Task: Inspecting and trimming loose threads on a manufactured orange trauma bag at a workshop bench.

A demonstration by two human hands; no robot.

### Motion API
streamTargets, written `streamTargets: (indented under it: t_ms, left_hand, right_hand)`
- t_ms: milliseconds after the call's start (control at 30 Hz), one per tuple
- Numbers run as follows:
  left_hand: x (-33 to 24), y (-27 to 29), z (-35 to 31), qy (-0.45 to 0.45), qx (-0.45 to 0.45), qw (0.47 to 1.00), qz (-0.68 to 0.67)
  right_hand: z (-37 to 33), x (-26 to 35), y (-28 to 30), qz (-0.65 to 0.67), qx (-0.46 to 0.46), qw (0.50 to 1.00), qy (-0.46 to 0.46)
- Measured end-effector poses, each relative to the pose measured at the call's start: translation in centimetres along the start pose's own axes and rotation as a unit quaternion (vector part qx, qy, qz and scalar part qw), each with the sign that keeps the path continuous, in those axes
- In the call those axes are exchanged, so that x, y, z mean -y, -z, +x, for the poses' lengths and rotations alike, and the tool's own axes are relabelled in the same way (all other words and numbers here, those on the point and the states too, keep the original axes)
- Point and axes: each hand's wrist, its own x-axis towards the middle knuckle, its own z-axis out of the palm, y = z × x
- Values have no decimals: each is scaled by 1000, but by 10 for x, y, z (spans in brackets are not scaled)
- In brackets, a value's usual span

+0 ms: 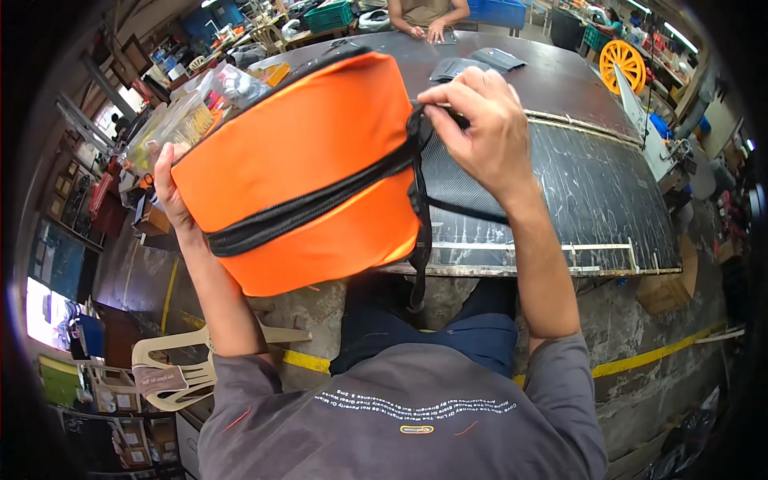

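Observation:
An orange bag (304, 136) with black trim and a black zipper band is held up in front of me, tilted, over the near left part of the table. My left hand (170, 186) grips its left end, the thumb side showing and the other fingers hidden behind it. At the bag's right end my right hand (486, 126) pinches the black edging with thumb and forefinger. A black mesh piece (460, 172) spreads below that hand, and a black strap (421, 260) hangs down from the bag's right side.
The dark worktable (592, 192) has worn, light-streaked edges. Flat grey pieces (494, 60) lie on it, near a co-worker's hands (432, 32) at the far side. Clear plastic bins (172, 128) stand at left. A beige plastic chair (172, 368) is behind left; a yellow wheel (622, 66) stands far right.

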Motion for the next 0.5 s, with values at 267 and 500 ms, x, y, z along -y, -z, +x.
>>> streamTargets:
  t_ms: [267,500]
  left_hand:
    - [12,5,47,-54,9,998,41]
    - [18,-74,79,-79,-59,991,92]
  right_hand:
    - [1,5,7,22,31,979,-200]
    - [-27,30,9,-46,-94,976,-193]
